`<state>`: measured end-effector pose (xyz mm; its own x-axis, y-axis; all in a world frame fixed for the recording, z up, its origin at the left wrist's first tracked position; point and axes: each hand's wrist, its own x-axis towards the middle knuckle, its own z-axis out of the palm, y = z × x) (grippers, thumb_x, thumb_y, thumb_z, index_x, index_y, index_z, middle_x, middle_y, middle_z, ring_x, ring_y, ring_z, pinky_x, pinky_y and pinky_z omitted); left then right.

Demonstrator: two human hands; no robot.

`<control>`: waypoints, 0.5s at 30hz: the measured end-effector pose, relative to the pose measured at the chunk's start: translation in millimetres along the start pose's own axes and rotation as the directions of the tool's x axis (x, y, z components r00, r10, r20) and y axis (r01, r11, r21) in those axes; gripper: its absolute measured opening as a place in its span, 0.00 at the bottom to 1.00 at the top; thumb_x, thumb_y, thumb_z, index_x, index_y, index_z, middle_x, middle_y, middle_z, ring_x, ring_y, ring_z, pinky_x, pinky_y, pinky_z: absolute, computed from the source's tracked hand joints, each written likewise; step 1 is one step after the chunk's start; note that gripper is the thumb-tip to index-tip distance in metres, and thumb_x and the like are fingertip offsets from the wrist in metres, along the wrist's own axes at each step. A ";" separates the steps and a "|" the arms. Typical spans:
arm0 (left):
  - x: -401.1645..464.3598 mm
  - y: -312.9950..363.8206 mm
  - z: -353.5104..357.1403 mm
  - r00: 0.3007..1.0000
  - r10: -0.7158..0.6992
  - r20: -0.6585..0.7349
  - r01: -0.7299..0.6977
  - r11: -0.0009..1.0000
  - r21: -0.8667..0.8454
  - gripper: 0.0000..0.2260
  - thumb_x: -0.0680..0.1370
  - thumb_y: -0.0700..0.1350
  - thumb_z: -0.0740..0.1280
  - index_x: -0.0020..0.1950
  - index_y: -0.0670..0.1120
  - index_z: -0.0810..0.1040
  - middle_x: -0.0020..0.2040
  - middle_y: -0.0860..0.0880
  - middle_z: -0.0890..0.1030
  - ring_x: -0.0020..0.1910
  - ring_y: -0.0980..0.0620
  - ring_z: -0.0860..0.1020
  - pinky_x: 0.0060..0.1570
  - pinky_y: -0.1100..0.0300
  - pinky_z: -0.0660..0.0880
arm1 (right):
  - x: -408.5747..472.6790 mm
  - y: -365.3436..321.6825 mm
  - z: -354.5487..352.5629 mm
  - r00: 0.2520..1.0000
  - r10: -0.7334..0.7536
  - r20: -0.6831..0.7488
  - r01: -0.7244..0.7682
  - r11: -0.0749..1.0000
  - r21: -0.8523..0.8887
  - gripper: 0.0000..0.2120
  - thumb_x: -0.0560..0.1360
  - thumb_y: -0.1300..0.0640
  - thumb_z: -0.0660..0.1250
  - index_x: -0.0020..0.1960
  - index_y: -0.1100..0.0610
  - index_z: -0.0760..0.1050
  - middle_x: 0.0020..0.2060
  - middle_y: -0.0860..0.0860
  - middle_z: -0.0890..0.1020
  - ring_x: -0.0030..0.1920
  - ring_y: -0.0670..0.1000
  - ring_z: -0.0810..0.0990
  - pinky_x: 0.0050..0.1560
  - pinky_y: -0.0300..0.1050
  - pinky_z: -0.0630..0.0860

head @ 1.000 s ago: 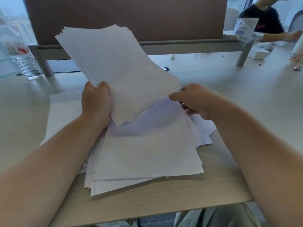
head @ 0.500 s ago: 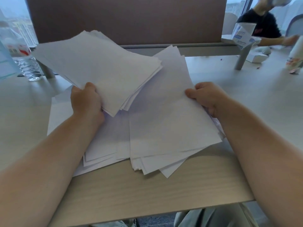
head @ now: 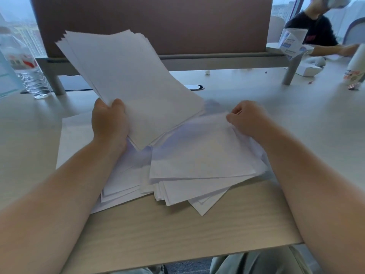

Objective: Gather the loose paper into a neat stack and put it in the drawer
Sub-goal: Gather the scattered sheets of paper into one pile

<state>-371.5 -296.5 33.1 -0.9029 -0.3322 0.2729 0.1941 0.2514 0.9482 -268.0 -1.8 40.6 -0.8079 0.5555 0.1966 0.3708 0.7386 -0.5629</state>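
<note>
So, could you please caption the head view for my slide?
Left hand lifts a gathered paper stack while right hand pinches loose sheets.

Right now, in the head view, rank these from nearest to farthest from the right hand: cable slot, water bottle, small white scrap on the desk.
From the right hand:
1. Cable slot, just behind, slightly left.
2. Small white scrap, farther back by the divider.
3. Water bottle, far left.

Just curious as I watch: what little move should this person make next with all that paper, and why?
Probably lift the top sheet and slide it onto the held stack. The right hand already pinches that sheet's corner, the left hand holds the stack raised, and the loose pile on the desk remains fanned out.
</note>
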 end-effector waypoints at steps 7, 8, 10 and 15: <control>-6.2 -1.3 3.9 0.997 0.005 0.073 -0.007 1.000 0.028 0.06 0.81 0.46 0.62 0.56 0.48 0.75 0.49 0.50 0.80 0.48 0.46 0.78 0.40 0.60 0.69 | -18.9 -21.0 -8.1 0.955 0.086 0.284 -0.003 0.960 -0.279 0.25 0.70 0.37 0.75 0.39 0.60 0.77 0.23 0.53 0.78 0.26 0.54 0.78 0.33 0.41 0.70; -7.7 -1.9 5.6 0.996 -0.004 0.092 0.001 1.000 0.026 0.05 0.80 0.46 0.62 0.55 0.48 0.75 0.47 0.51 0.80 0.49 0.45 0.79 0.41 0.59 0.71 | -22.1 -24.2 -7.9 0.949 0.073 0.307 0.021 0.956 -0.292 0.25 0.69 0.37 0.76 0.38 0.59 0.76 0.24 0.53 0.78 0.28 0.53 0.77 0.33 0.42 0.69; -12.1 -2.1 9.8 0.991 -0.004 0.137 -0.001 0.999 0.038 0.05 0.80 0.47 0.62 0.54 0.49 0.75 0.45 0.53 0.79 0.48 0.45 0.79 0.43 0.57 0.72 | -26.7 -29.5 -7.8 0.934 0.058 0.351 0.060 0.948 -0.314 0.24 0.69 0.38 0.78 0.39 0.57 0.73 0.31 0.53 0.78 0.33 0.53 0.76 0.38 0.45 0.70; -18.4 -2.4 13.6 0.984 -0.004 0.180 0.002 1.000 0.012 0.03 0.78 0.50 0.63 0.48 0.52 0.75 0.47 0.51 0.82 0.49 0.44 0.82 0.52 0.47 0.81 | -28.1 -32.0 1.8 0.948 -0.037 0.316 0.107 0.972 -0.208 0.20 0.68 0.46 0.79 0.50 0.56 0.75 0.39 0.51 0.78 0.40 0.55 0.78 0.41 0.45 0.72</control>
<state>-360.6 -278.7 23.6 -0.9580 -0.1642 0.2351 0.1875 0.2614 0.9468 -258.0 -41.8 51.6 -0.9243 0.3788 -0.0461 0.3692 0.8573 -0.3589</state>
